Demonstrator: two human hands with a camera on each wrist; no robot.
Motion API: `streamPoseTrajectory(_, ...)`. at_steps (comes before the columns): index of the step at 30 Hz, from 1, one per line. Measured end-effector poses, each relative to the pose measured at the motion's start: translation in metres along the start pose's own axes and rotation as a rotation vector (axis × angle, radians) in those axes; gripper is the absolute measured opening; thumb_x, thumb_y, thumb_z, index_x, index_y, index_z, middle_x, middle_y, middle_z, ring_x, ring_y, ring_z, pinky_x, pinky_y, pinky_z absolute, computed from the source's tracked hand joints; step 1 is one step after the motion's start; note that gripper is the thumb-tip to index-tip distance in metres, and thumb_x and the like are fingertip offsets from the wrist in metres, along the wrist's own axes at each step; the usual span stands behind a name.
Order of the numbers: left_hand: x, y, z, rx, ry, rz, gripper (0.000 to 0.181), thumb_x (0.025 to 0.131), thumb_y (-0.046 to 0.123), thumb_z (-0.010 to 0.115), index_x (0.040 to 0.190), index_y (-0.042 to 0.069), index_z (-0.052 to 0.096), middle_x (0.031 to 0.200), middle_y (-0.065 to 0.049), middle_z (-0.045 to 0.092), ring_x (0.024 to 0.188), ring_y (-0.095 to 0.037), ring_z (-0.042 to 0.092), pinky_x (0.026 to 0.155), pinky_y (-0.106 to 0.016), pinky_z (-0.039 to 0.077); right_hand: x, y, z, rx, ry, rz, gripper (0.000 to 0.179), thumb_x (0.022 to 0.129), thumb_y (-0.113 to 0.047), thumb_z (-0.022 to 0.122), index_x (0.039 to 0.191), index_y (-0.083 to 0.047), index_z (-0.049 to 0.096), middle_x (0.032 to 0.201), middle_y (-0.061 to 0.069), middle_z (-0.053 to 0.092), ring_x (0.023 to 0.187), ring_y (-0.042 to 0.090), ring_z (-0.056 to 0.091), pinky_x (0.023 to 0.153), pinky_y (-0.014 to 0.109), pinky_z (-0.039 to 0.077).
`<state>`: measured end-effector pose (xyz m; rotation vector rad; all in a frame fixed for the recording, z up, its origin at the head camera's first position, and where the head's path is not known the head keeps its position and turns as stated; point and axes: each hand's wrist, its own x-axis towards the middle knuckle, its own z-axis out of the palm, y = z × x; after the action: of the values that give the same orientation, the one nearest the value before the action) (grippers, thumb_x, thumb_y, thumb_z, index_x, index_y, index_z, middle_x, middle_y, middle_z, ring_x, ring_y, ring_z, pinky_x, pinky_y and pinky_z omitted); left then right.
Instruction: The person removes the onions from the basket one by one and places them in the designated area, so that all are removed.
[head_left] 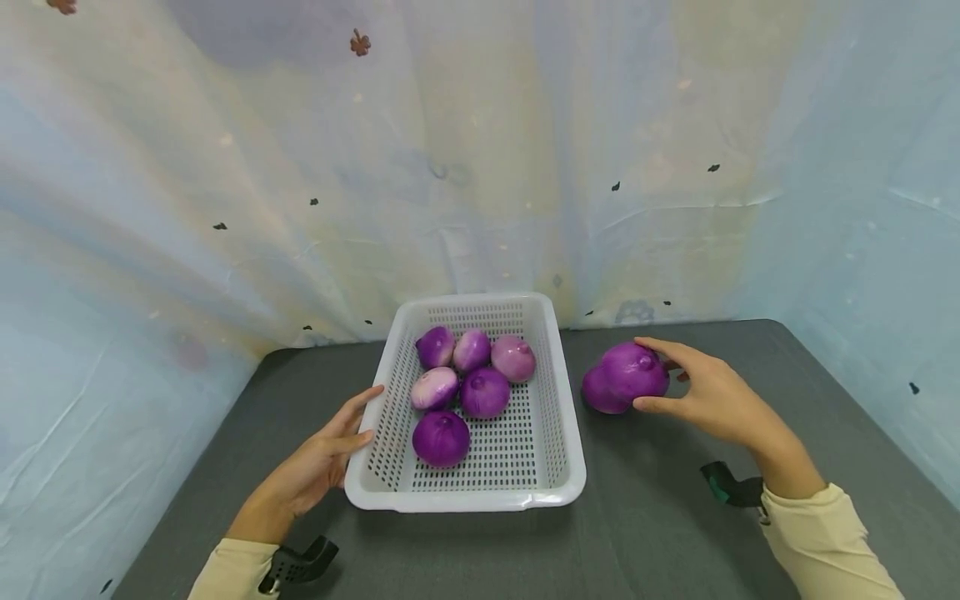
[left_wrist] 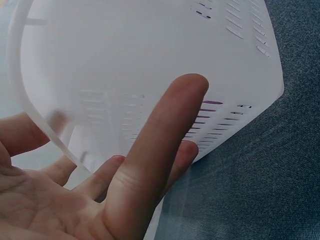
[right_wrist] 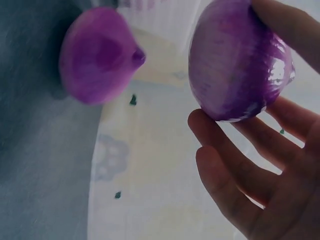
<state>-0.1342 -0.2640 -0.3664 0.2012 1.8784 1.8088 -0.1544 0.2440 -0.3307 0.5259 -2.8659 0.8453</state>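
The white basket (head_left: 465,502) sits in the middle of the dark bench (head_left: 645,525), and six purple onions (head_left: 484,392) are in it. One is near the middle, and the others are at about seven, nine, eleven, twelve and two o'clock. The nine o'clock one is partly white, and the two o'clock one looks pinker. The hands are well apart. The left hand (head_left: 311,467) is at the basket's nine o'clock side and holds its rim with the fingertips. Over at three o'clock from the basket, the right hand (head_left: 712,392) pinches a shiny purple onion (head_left: 633,369) between thumb and fingers. Another onion (head_left: 597,392) is on the bench, near the held one, toward eight o'clock. A pale curtain (head_left: 487,167) hangs at twelve o'clock.
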Motion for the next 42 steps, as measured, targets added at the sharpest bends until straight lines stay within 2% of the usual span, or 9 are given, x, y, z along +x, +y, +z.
streamPoseTrajectory(7, 0.0, -0.001, 0.0, 0.005, 0.006, 0.003, 0.069, 0.107, 0.028, 0.044, 0.16, 0.033, 0.001, 0.168, -0.011, -0.006, 0.129, -0.031, 0.054, 0.086, -0.053, 0.056, 0.002, 0.017, -0.001, 0.006, -0.019, 0.068, 0.087, 0.083, -0.055, 0.075, 0.152, -0.015, 0.04, 0.128, 0.022, 0.061, 0.112, 0.04, 0.06, 0.083, 0.056, 0.051)
streamPoseTrajectory(16, 0.001, -0.002, -0.001, 0.001, 0.003, 0.001, 0.068, 0.107, 0.028, 0.045, 0.16, 0.033, 0.002, 0.168, -0.01, -0.005, 0.128, -0.03, 0.055, 0.086, -0.053, 0.056, 0.004, 0.039, 0.002, -0.004, -0.032, 0.124, 0.09, 0.084, -0.056, 0.073, 0.153, -0.011, 0.037, 0.129, 0.027, 0.059, 0.114, 0.043, 0.058, 0.078, 0.05, 0.052)
streamPoseTrajectory(27, 0.001, -0.003, -0.002, -0.011, -0.008, 0.01, 0.068, 0.107, 0.026, 0.044, 0.16, 0.032, 0.001, 0.168, -0.012, -0.004, 0.126, -0.029, 0.057, 0.085, -0.052, 0.057, 0.007, 0.054, 0.006, -0.056, -0.056, 0.17, 0.094, 0.083, -0.059, 0.073, 0.152, -0.007, 0.036, 0.132, 0.033, 0.055, 0.118, 0.048, 0.055, 0.081, 0.06, 0.049)
streamPoseTrajectory(42, 0.001, -0.003, -0.001, -0.004, -0.007, 0.008, 0.068, 0.107, 0.027, 0.044, 0.16, 0.033, 0.001, 0.168, -0.011, -0.004, 0.126, -0.028, 0.057, 0.085, -0.051, 0.057, 0.01, 0.066, 0.014, -0.075, -0.085, 0.201, 0.092, 0.085, -0.053, 0.074, 0.152, -0.004, 0.036, 0.132, 0.036, 0.054, 0.117, 0.051, 0.054, 0.082, 0.064, 0.047)
